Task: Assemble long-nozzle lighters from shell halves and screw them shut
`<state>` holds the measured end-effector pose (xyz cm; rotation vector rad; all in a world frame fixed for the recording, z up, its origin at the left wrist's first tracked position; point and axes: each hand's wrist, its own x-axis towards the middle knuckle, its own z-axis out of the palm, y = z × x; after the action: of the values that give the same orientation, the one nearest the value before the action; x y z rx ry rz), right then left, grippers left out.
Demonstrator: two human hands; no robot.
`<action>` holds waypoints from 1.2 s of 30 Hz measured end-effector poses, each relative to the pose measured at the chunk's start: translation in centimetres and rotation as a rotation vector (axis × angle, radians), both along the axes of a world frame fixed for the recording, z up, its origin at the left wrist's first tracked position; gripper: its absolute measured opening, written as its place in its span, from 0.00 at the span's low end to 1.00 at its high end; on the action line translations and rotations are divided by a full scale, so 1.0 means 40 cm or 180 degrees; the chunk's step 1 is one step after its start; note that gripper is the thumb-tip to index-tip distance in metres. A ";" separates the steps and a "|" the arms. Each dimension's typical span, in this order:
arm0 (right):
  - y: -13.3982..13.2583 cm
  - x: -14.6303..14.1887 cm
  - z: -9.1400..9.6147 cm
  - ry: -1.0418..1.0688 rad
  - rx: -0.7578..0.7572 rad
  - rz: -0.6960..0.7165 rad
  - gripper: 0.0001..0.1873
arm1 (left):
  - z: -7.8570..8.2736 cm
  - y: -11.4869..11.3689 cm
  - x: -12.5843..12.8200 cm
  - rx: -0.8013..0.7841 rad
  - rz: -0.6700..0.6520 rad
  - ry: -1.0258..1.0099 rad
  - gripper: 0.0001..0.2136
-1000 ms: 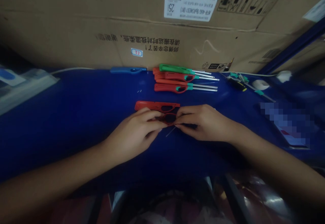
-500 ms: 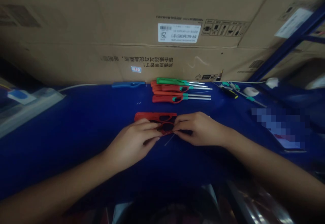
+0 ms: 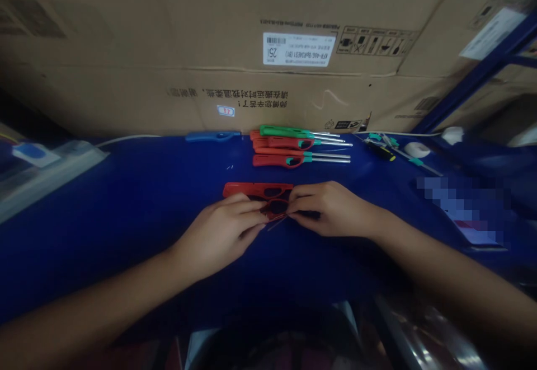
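Low over the blue tabletop, my left hand (image 3: 229, 230) pinches the left part of a red lighter casing (image 3: 277, 209) that has a trigger opening. At its right end are the closed fingertips of my right hand (image 3: 325, 210). A thin wire-like piece (image 3: 277, 224) slants down and left from those right fingertips; its upper end is hidden. Just behind lies another red casing half (image 3: 251, 190), partly covered by my hands. Farther back, several long-necked lighters (image 3: 279, 160) in red, orange and green lie stacked, their metal tubes pointing right.
A blue lighter casing (image 3: 213, 136) lies by the large cardboard box (image 3: 126, 101) at the back. To the right are a black-and-yellow screwdriver (image 3: 381, 150), a white tape roll (image 3: 417, 149) and a phone-like device (image 3: 465, 213) with a pixelated screen. A clear plastic container (image 3: 54, 177) stands at left.
The thin piece at my right fingertips has swung slightly, its free end higher and farther left. Both hands stay on the red casing. The view has shifted a little.
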<state>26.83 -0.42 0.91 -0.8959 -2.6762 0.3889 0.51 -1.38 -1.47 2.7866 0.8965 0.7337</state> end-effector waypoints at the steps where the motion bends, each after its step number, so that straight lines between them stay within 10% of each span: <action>1: 0.000 -0.001 0.000 -0.0003 0.0009 0.0006 0.09 | 0.000 -0.001 0.000 0.0025 0.0001 0.0019 0.08; 36: 0.029 0.000 -0.016 0.0422 0.0130 0.0197 0.09 | -0.003 0.026 -0.013 -0.0069 -0.0184 0.0183 0.11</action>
<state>26.83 0.75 0.27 -0.7499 -2.5852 0.3919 -0.01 -0.35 -1.60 2.8149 0.8241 0.6345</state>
